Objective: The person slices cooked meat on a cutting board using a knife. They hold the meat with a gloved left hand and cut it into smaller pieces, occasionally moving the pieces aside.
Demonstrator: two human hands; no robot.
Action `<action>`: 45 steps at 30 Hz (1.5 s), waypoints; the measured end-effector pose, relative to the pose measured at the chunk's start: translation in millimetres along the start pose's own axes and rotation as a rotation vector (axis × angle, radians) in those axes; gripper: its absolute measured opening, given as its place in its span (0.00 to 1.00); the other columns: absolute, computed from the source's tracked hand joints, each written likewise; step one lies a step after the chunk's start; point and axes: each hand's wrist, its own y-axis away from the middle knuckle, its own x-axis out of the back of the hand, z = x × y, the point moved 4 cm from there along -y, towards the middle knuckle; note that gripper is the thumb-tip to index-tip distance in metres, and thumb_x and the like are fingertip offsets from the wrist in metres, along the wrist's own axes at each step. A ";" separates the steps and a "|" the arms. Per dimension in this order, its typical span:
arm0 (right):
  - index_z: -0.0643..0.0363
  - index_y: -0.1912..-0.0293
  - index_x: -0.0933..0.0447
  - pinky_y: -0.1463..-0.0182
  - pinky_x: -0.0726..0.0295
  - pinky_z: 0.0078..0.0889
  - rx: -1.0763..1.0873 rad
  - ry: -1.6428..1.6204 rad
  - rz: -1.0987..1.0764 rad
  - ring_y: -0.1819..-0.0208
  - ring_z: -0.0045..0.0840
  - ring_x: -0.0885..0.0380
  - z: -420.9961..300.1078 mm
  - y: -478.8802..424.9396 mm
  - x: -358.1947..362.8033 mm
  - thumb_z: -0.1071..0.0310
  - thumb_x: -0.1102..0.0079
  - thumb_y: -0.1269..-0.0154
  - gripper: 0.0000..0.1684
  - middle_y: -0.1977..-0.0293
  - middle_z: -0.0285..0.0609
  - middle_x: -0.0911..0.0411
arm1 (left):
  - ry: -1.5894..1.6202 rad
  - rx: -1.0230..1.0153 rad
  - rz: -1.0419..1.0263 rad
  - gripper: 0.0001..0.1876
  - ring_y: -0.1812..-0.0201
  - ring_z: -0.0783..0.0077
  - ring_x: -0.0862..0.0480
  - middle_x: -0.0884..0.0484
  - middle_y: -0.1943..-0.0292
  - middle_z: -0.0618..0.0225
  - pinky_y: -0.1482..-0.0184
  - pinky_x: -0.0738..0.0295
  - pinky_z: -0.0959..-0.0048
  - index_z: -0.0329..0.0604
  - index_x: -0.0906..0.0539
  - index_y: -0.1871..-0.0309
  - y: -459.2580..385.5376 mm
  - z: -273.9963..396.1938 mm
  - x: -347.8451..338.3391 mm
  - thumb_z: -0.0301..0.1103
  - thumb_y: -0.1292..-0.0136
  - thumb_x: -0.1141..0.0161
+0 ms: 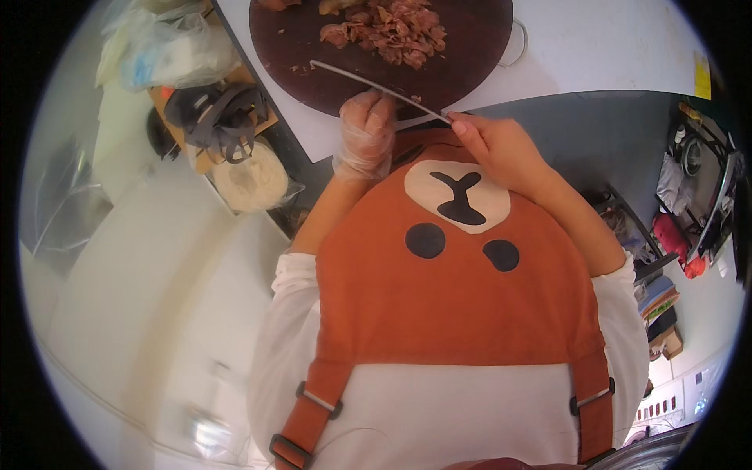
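My right hand (499,144), bare, grips a knife (382,89) near the board's front edge. Its blade shows nearly edge-on as a thin grey line reaching left over the board; the handle is hidden in my fist. My left hand (368,126) wears a clear plastic glove and rests curled at the rim of the round dark cutting board (299,88), just on my side of the blade. Whether its fingers hold anything is hidden. Farther back on the board lies a heap of sliced brownish-red meat (399,32), with small scraps scattered around.
The board stands on a white table (587,47) and has a metal ring handle (520,44) at its right. Left of the table are plastic bags (176,53), a dark strapped bag (220,120) and a bagged pale roll (249,176). A cluttered rack (675,194) stands at right.
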 end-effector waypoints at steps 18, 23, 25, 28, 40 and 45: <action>0.56 0.49 0.27 0.65 0.23 0.40 0.079 0.356 0.009 0.67 0.42 0.21 -13.5 33.9 16.8 0.52 0.55 0.31 0.21 0.64 0.48 0.20 | 0.862 0.527 0.004 0.10 0.62 0.57 0.18 0.19 0.63 0.59 0.57 0.22 0.68 0.36 0.20 0.61 16.9 -21.1 -23.0 0.26 0.48 0.39; 0.57 0.50 0.27 0.65 0.23 0.40 0.087 0.338 0.019 0.67 0.43 0.21 -10.3 33.1 17.8 0.52 0.54 0.31 0.21 0.65 0.48 0.20 | 0.219 0.170 -0.104 0.12 0.64 0.59 0.18 0.19 0.64 0.61 0.61 0.21 0.67 0.37 0.22 0.59 -0.9 -5.4 -10.8 0.24 0.49 0.38; 0.57 0.50 0.26 0.65 0.23 0.40 0.082 0.325 0.002 0.67 0.43 0.21 -11.8 32.9 19.9 0.52 0.54 0.31 0.21 0.66 0.49 0.20 | 0.254 0.142 -0.041 0.14 0.65 0.60 0.18 0.19 0.65 0.63 0.65 0.20 0.68 0.39 0.22 0.60 0.9 -8.3 -11.5 0.20 0.54 0.39; 0.57 0.49 0.27 0.65 0.23 0.41 0.073 0.356 0.005 0.67 0.44 0.22 -2.8 41.1 23.6 0.52 0.54 0.31 0.22 0.67 0.50 0.20 | 0.147 0.086 -0.039 0.17 0.68 0.61 0.17 0.20 0.66 0.64 0.70 0.21 0.68 0.41 0.22 0.61 4.7 -11.0 -12.0 0.16 0.58 0.39; 0.58 0.50 0.25 0.65 0.24 0.45 0.037 0.308 -0.093 0.69 0.47 0.22 -18.1 6.3 24.2 0.51 0.57 0.30 0.23 0.73 0.52 0.21 | 0.100 0.121 0.008 0.16 0.67 0.57 0.19 0.20 0.65 0.63 0.68 0.24 0.65 0.43 0.20 0.61 -3.1 -7.1 -9.1 0.16 0.55 0.38; 0.58 0.49 0.25 0.63 0.24 0.46 0.005 0.294 -0.110 0.68 0.48 0.22 -2.7 17.8 33.5 0.50 0.58 0.30 0.24 0.70 0.53 0.20 | -0.032 0.106 0.023 0.16 0.65 0.59 0.19 0.20 0.64 0.65 0.66 0.25 0.64 0.44 0.20 0.60 -9.6 1.1 -2.7 0.17 0.55 0.38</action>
